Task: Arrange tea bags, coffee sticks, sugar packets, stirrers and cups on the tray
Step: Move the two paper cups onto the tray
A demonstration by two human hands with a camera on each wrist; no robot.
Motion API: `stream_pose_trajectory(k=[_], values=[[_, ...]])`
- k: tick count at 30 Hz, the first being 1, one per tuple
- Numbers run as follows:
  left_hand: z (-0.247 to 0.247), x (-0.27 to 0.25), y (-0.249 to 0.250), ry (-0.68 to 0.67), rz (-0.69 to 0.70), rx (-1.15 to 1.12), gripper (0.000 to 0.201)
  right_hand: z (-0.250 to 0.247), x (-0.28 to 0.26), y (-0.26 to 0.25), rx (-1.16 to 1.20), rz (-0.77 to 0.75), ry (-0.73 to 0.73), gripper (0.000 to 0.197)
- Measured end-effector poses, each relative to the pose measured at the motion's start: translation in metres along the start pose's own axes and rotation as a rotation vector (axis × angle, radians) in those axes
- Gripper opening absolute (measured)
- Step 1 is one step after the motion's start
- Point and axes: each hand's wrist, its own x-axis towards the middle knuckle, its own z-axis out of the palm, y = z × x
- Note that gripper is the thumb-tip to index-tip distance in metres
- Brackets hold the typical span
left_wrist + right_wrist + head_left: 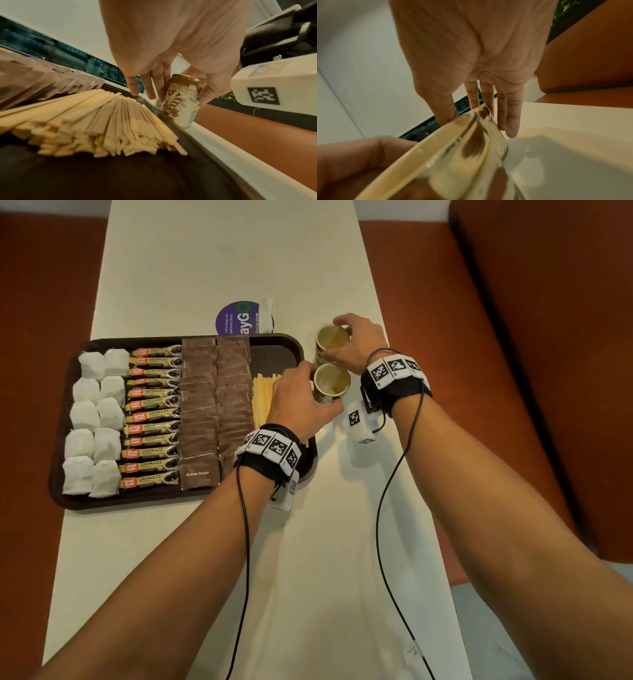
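**Both hands on cups, right of tray**

L hand [298, 402] grips the near cup [331, 383], fingers & thumb curled round its wall, just off the tray [191, 501] right edge. R hand [356, 344] holds the far cup [330, 342] by its rim; both upright on table [212, 261], side by side. On tray, left to right: tea bags [94, 422], coffee sticks [152, 419], sugar packets [214, 405], stirrers [262, 398] under L hand.

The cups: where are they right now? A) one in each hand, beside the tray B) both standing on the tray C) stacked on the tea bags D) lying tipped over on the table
A: the left hand grips one paper cup and the right hand the other paper cup, both just off the right rim of the tray.
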Motion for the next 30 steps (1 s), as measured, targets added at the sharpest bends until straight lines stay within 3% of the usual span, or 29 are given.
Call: stream_pose_trajectory(k=[4, 9, 14, 18, 22, 24, 27, 30], values=[[-0.001, 0.003, 0.000, 0.000, -0.009, 0.039, 0.063, 0.001, 0.004, -0.002, -0.013, -0.028, -0.021, 0.076], [-0.001, 0.002, -0.002, -0.007, -0.033, 0.054, 0.067, -0.002, -0.005, 0.008, 0.071, 0.022, -0.058, 0.092], [-0.017, 0.003, 0.000, -0.129, -0.037, 0.001, 0.073, -0.007, -0.025, 0.024, 0.158, 0.070, -0.048, 0.085], [-0.044, 0.018, 0.013, -0.089, -0.108, -0.150, 0.059, 0.000, -0.040, 0.027, 0.211, 0.096, -0.115, 0.102], [-0.069, 0.059, 0.030, -0.025, -0.053, -0.045, 0.042, 0.008, -0.049, 0.022, 0.169, 0.092, -0.179, 0.110], [-0.072, 0.082, 0.036, -0.112, 0.023, 0.085, 0.046, 0.012, -0.049, 0.021, 0.139, 0.065, -0.159, 0.099], [-0.065, 0.106, 0.038, -0.361, 0.098, 0.260, 0.078, 0.018, -0.047, 0.023, 0.131, 0.031, -0.134, 0.077], [-0.053, 0.119, 0.032, -0.424, 0.107, 0.306, 0.089, 0.022, -0.043, 0.026, 0.151, 0.028, -0.095, 0.070]])
